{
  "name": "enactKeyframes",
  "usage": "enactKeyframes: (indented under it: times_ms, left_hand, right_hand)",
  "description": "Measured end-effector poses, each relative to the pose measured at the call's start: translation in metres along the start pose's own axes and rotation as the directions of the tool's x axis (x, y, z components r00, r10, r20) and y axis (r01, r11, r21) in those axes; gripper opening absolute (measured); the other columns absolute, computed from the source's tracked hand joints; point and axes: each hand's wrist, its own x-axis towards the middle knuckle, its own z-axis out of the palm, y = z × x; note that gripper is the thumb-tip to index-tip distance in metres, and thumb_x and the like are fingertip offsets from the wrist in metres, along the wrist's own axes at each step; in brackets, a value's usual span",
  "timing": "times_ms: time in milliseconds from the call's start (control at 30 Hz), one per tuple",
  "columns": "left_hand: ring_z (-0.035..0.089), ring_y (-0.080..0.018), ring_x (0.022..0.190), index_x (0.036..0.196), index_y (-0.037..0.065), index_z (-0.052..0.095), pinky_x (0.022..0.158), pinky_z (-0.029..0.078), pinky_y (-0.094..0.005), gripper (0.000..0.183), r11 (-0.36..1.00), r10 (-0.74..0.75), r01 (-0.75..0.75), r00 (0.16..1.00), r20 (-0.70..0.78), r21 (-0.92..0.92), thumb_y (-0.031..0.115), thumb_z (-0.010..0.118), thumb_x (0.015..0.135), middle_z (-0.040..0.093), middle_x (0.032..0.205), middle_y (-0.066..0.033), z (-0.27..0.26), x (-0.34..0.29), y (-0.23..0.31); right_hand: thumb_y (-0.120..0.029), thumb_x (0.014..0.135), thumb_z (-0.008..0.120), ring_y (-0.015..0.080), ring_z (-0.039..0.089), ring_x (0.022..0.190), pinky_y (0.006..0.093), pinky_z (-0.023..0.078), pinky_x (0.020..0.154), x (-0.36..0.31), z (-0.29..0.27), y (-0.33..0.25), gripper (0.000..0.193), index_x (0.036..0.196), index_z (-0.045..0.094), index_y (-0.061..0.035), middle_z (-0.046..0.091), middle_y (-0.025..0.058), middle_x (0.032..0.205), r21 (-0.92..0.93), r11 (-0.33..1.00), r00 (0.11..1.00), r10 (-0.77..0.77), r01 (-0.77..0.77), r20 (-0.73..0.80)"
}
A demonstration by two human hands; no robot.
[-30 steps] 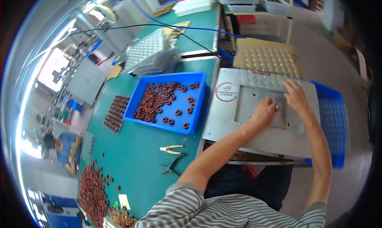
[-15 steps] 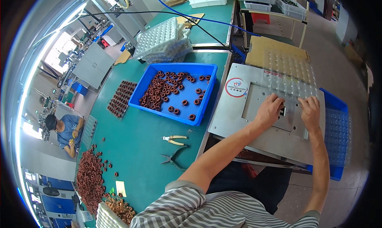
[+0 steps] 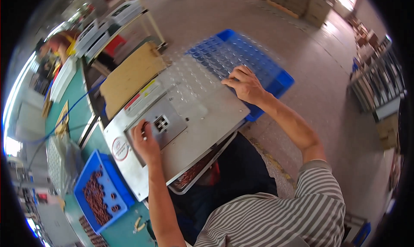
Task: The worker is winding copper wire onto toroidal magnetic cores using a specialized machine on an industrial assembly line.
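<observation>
A flat metal-topped machine (image 3: 207, 113) stands before me, with a small square opening (image 3: 161, 123) in its inset plate. Over the inset plate, beside that opening, is my left hand (image 3: 145, 145), its fingers curled around a small dark piece that I cannot make out. A clear plastic tray with rows of pockets (image 3: 187, 81) lies across the machine's far part. My right hand (image 3: 246, 85) pinches that tray at its near right edge. Beyond, more clear pocketed plastic (image 3: 254, 53) covers a blue crate (image 3: 284, 79); where one sheet ends and the other begins is blurred.
A blue bin of reddish-brown coils (image 3: 97, 195) sits on the green table at the left, near cutters (image 3: 139, 224). Tan board (image 3: 131, 76) lies behind the machine. Below its front edge is a tray of coils (image 3: 194, 176). Another person (image 3: 60, 44) stands far left.
The view has swung to the right. My left hand has left the clear tray and moved over the inset plate by the opening. My right hand remains at the tray's edge.
</observation>
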Motion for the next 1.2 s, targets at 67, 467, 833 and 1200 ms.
enactKeyframes:
  times_ms: [67, 467, 833, 1200]
  left_hand:
    - [0.059, -0.0177, 0.081, 0.107, 0.004, 0.066, 0.070, 0.047, -0.0279, 0.018, 1.000, 0.010, -0.010, 1.000, 0.027, -0.001, 0.005, 0.063, 0.090, 0.059, 0.094, -0.0072, 0.012, -0.002, 0.007]
    - [0.059, -0.0148, 0.083, 0.111, 0.003, 0.066, 0.072, 0.048, -0.0264, 0.019, 0.981, -0.168, 0.164, 0.985, 0.035, 0.107, 0.013, 0.060, 0.096, 0.060, 0.096, -0.0052, 0.023, -0.008, 0.001]
    - [0.058, -0.0143, 0.075, 0.112, 0.003, 0.066, 0.068, 0.048, -0.0271, 0.022, 0.971, -0.181, 0.172, 0.983, 0.037, 0.165, 0.017, 0.060, 0.095, 0.059, 0.092, -0.0057, 0.034, -0.006, 0.006]
    - [0.055, -0.0121, 0.072, 0.112, 0.002, 0.065, 0.067, 0.046, -0.0256, 0.021, 0.991, -0.128, 0.123, 0.988, 0.087, 0.062, 0.012, 0.061, 0.094, 0.058, 0.090, -0.0043, 0.034, -0.005, 0.002]
  right_hand:
    - [0.005, 0.066, 0.063, 0.0236, 0.054, 0.093, 0.0347, 0.047, 0.083, -0.019, -0.020, 0.022, 0.036, 0.096, 0.075, -0.0101, 0.060, 0.0045, 0.088, -0.058, 0.998, 1.000, -0.008, 0.007, -0.017]
    - [0.009, 0.073, 0.059, 0.0208, 0.056, 0.096, 0.0335, 0.047, 0.090, -0.076, -0.085, 0.157, 0.034, 0.095, 0.074, -0.0114, 0.061, 0.0028, 0.091, -0.229, 0.973, 0.993, 0.033, -0.007, 0.112]
    - [-0.022, 0.082, 0.070, 0.0265, 0.054, 0.112, 0.0411, 0.041, 0.101, -0.105, -0.086, 0.170, 0.042, 0.121, 0.063, -0.0102, 0.062, 0.0095, 0.114, -0.245, 0.935, 0.937, 0.301, -0.254, 0.179]
    - [-0.040, 0.077, 0.076, 0.0324, 0.053, 0.119, 0.0437, 0.041, 0.100, -0.077, -0.099, 0.157, 0.065, 0.129, 0.053, -0.0056, 0.059, 0.0169, 0.123, -0.141, 0.618, 0.624, 0.781, -0.773, -0.002]
